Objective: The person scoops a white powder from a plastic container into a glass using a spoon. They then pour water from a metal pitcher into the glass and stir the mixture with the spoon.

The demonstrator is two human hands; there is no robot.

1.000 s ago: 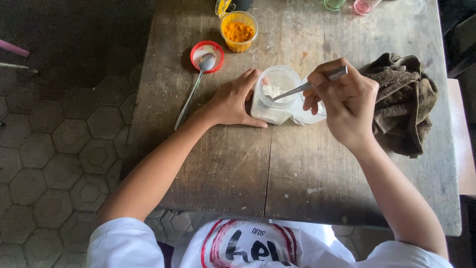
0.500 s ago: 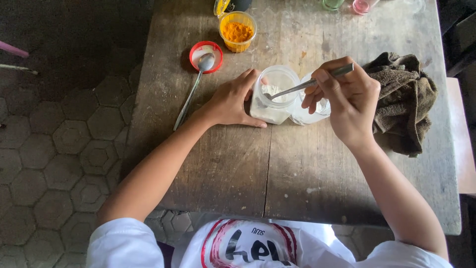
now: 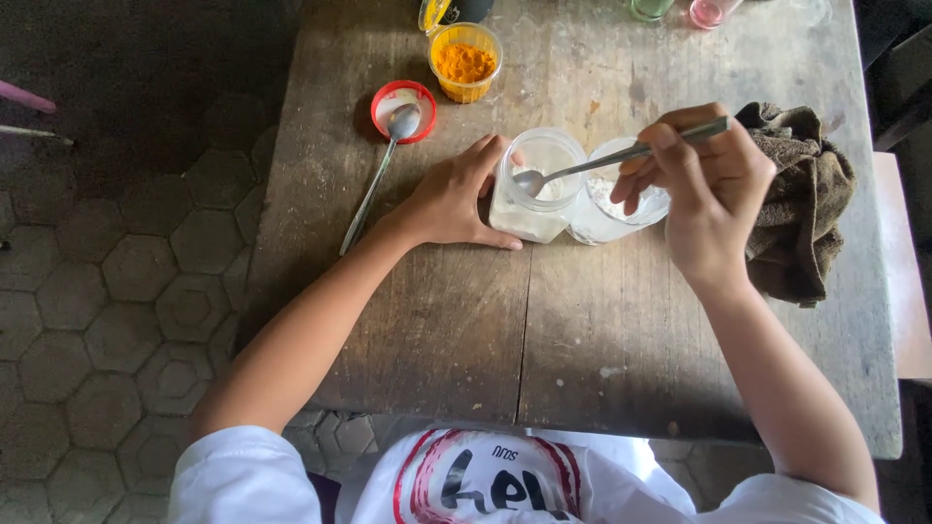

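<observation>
Right hand [image 3: 714, 189] gripping a spoon [image 3: 621, 155] over the jar [image 3: 537, 189] rim, left hand [image 3: 454, 199] clasping its side, rag [image 3: 801, 199] close by.

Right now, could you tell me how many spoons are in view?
2: one spoon held in the right hand over the clear jar; another spoon resting on the red lid.

Clear jar [image 3: 537, 189] w/ white powder, upright; spoon [image 3: 621, 157] over mouth.
</observation>
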